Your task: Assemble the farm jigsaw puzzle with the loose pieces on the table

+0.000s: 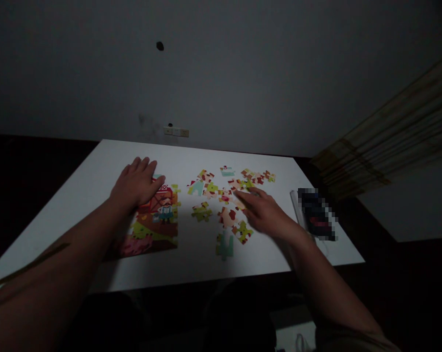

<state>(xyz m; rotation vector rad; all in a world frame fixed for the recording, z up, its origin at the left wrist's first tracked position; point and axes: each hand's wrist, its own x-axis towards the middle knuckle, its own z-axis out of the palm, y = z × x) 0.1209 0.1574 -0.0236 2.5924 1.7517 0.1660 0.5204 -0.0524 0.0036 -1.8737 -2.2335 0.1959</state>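
A partly joined colourful farm jigsaw [155, 222] lies on the white table [96, 166] in front of me. My left hand [137, 182] rests flat on its upper left corner, fingers stretched out. Several loose puzzle pieces [221, 195] are scattered to the right of it. My right hand [264, 211] lies palm down among those pieces, fingers reaching left onto a piece near the middle of the scatter. Whether those fingers pinch a piece is hidden by the dim light.
A dark flat object [318, 215] and a clear ruler-like strip [297, 208] lie at the table's right edge. A wall with a socket plate [176, 131] stands behind the table. A curtain [397, 142] hangs at the right. The room is dark.
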